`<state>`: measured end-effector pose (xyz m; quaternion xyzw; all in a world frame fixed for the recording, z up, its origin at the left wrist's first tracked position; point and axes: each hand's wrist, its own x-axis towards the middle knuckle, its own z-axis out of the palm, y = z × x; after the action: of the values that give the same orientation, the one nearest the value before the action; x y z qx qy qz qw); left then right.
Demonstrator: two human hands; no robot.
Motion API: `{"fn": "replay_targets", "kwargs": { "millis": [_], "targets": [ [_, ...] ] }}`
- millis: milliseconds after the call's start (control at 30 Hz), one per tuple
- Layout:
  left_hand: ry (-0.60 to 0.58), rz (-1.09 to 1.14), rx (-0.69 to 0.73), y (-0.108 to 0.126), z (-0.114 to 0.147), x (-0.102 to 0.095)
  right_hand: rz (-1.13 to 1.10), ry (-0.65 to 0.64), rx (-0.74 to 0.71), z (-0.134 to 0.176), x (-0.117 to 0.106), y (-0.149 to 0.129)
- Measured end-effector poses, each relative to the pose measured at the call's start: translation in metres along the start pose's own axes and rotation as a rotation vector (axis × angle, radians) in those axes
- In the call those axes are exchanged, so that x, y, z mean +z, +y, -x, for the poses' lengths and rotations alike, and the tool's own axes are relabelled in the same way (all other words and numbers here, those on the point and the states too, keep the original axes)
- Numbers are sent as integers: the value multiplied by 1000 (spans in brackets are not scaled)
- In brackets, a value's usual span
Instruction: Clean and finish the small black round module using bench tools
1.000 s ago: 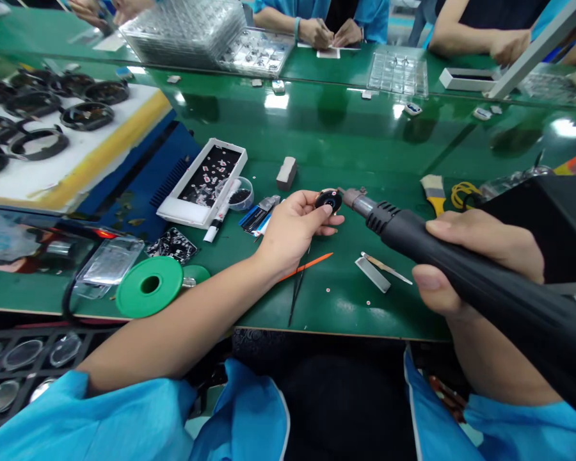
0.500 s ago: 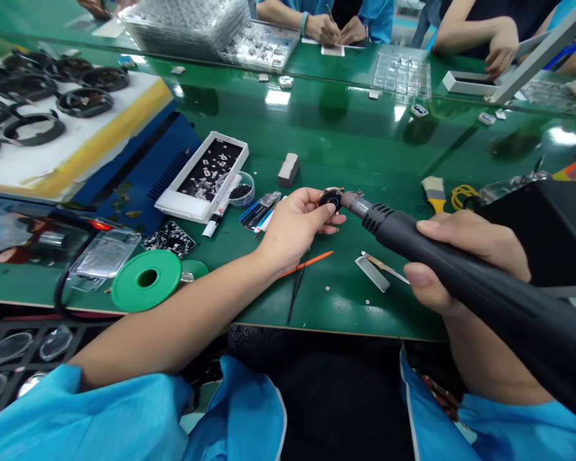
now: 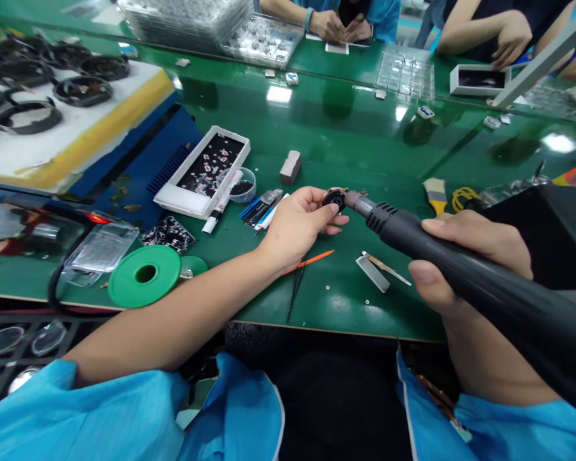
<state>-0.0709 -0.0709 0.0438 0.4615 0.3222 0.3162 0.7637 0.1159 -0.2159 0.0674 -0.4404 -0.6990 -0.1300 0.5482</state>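
Between thumb and fingers, my left hand (image 3: 303,221) pinches a small round black part (image 3: 335,200) with a gold-coloured edge, raised over the green table. My right hand (image 3: 480,256) is wrapped round the black handle of a hot air gun (image 3: 413,234). The metal nozzle (image 3: 358,201) points left and sits right at the part's edge; whether they touch I cannot tell. Below my left hand lie an orange stick (image 3: 315,261) and dark tweezers (image 3: 295,294). A grey metal strip (image 3: 372,274) and a thin blade-like tool (image 3: 388,267) rest beneath the gun.
To the left are a green spool (image 3: 120,282), a white tray of small pieces (image 3: 173,198), a marker (image 3: 216,216) and a clear cup (image 3: 250,192). A brush (image 3: 434,195) and a black box (image 3: 547,237) stand right. Co-workers' hands (image 3: 340,27) are across the table.
The view has shifted slightly. Both hands keep their grips, with the nozzle still at the round part. Across the table, a co-worker's hands have moved a little.
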Motion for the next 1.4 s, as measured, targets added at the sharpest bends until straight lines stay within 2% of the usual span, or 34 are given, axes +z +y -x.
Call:
{"fn": "replay_targets", "kwargs": {
  "millis": [333, 633, 1067, 1200, 1400],
  "targets": [
    [9, -2, 9, 1, 1, 0, 0, -3, 30, 0, -1, -2],
    [5, -26, 23, -1, -1, -1, -112, -16, 9, -2, -1, -4],
    [3, -34, 26, 0, 1, 0, -15, -49, 25, -3, -3, -6],
    [3, -32, 23, 1, 2, 1, -61, -39, -2, -3, -4, -5],
    [11, -37, 25, 1, 2, 2, -6, -58, 115, -6, -6, -19]
  ]
}}
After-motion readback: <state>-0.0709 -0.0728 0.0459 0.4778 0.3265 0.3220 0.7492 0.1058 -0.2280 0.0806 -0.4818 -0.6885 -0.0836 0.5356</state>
